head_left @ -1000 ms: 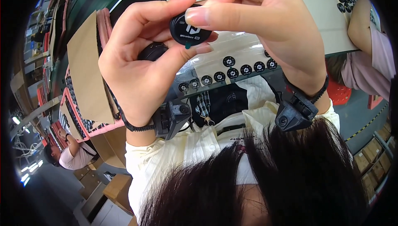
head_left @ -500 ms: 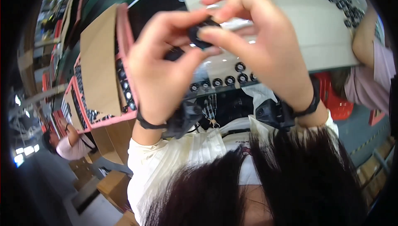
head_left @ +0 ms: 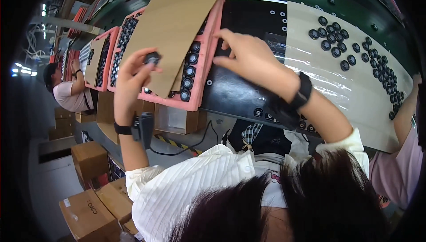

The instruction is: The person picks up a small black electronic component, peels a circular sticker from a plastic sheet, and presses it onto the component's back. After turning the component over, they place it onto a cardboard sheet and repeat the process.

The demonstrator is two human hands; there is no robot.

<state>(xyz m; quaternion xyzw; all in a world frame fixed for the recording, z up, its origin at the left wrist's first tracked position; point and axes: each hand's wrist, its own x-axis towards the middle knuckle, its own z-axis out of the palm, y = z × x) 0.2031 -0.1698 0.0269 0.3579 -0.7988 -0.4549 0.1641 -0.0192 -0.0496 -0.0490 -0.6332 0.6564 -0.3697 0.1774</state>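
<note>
The left hand point(head_left: 132, 77) pinched a disc point(head_left: 152, 57) over cardboard point(head_left: 177, 24) on a pink tray point(head_left: 208, 55); the right hand point(head_left: 252, 57), loosely spread, hung above the black bench point(head_left: 242, 92). Cartons point(head_left: 88, 213) stood lower left.

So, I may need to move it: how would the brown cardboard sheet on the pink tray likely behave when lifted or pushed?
The brown cardboard sheet looks fairly stiff, since its edges run nearly straight. Being thin, it is probably light for its size. It lies askew over the pink tray and round black pieces, so a push might slide it.
</note>
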